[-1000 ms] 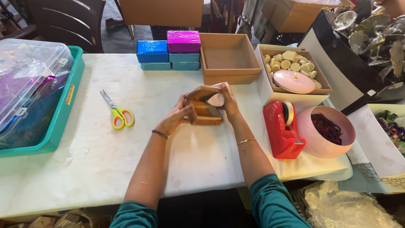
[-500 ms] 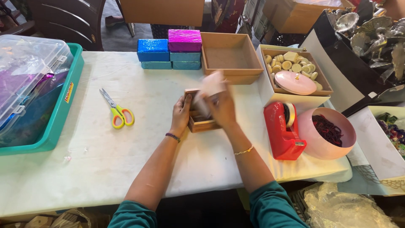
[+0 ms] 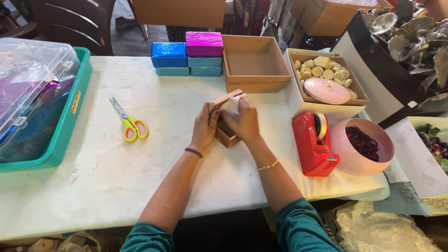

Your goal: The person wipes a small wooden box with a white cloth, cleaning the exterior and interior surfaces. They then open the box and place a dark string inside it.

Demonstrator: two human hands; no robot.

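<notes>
Left hand clamped around the near-left side of a small wooden box, fingers wrapped on its wall, thumb up by the tilted rim. Right hand closed over a wad of white paper, pressing it down into the box's open mouth. Box tipped on one edge at mid-table, mouth turned toward the right hand, not lying flat. To do this well, probably best: keep the left grip firm and low so the box cannot skid on the white cloth; push the paper with flat fingertips into the corners rather than punching the middle; ease the box back level before letting go. Left of the box, well apart: yellow-handled scissors, blades pointing away. Farther left of the box: teal tray holding a clear plastic bin. Behind the box: a larger open wooden tray, with shiny wrapped blocks in blue and magenta stacked just beside it. Right of the box: red tape dispenser, touching or nearly touching a pink bowl of dark strands. Beyond the dispenser: a carton of pale round pieces under a pink lid.
</notes>
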